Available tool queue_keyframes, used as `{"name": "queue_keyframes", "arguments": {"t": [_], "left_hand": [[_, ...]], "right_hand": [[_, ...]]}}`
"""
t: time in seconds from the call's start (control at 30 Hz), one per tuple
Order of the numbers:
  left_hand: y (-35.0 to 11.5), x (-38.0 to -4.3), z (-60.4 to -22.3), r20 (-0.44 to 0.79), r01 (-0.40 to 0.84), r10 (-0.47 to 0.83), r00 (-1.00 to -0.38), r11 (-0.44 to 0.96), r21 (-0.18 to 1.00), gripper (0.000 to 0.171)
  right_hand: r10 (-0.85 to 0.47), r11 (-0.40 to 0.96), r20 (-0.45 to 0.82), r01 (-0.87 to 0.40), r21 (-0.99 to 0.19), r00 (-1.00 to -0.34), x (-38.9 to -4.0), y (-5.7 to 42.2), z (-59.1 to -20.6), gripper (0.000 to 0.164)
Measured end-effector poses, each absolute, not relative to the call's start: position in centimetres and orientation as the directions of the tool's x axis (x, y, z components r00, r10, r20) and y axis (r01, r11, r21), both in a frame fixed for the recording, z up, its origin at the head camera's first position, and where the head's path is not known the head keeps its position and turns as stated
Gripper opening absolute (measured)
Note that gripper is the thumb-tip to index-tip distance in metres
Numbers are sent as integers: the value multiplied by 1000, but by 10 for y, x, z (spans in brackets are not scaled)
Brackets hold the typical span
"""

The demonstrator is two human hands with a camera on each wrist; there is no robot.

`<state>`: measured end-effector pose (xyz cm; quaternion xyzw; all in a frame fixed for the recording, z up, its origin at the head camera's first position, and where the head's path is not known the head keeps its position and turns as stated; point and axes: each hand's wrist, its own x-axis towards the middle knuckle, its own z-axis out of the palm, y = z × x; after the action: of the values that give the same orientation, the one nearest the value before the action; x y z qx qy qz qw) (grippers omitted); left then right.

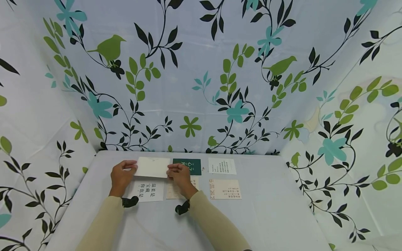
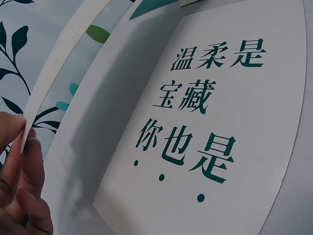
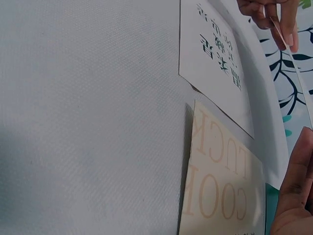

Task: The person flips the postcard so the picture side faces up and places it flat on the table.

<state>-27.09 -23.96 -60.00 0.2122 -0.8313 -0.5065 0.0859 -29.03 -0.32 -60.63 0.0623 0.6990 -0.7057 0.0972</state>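
Note:
A plain cream card (image 1: 153, 167) is held up off the table between both hands. My left hand (image 1: 123, 176) pinches its left end between thumb and fingers; in the left wrist view the card (image 2: 58, 54) shows nearly edge-on. At the other end my right hand (image 1: 181, 177) grips the card's right edge. Below it lies a white card with large green characters (image 2: 195, 117). Under the right forearm side is a cream card with pale orange lettering (image 3: 222, 181), partly hidden in the head view. A dark green card (image 1: 195, 167) lies just behind the right hand.
Right of the hands, a white card with small print (image 1: 222, 166) lies behind a cream card with reddish print (image 1: 225, 189). All rest on the white-covered table (image 1: 267, 216). Patterned cloth (image 1: 194, 76) walls the back and both sides.

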Motion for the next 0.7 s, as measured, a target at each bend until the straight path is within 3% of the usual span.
{"name": "queue_keyframes", "arguments": {"t": [0.7], "left_hand": [[-241,-272,-601,-110,-292,-442,-890,366,884,36]], "right_hand": [[-45,-45,-284,286,-957,-958,-296,-4,-618,14]]}}
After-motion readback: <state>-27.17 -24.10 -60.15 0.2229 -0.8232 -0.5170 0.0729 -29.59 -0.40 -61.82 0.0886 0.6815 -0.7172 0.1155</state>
